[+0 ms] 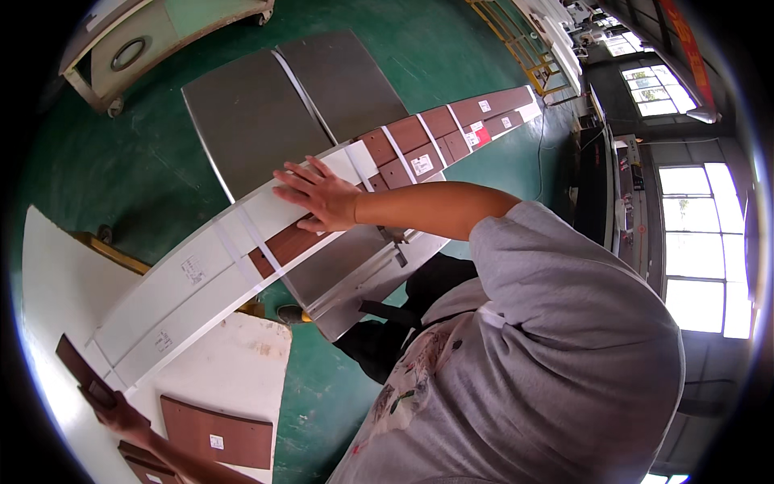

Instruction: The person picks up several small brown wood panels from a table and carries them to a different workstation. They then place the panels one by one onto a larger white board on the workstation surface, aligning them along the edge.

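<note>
My right hand (318, 199) lies palm down, fingers spread, on a long bundle of strapped boards. White boards (181, 270) form its near-left part, and reddish-brown wood-grain boards (419, 139) lie along its far-right part. Pale straps (260, 239) cross the bundle at several places, and small white labels are stuck on the boards. At the far lower left, my left hand (121, 417) grips a narrow brown board (83, 367) beside the bundle's white end. The fingers of that hand are partly hidden.
Beneath the bundle stands a grey metal-topped table (250, 113). A white sheet (242, 347) at lower left carries a brown panel (218, 431) and further brown pieces (145, 461). A wheeled cart (149, 52) stands at upper left, a yellow frame (512, 36) at upper right.
</note>
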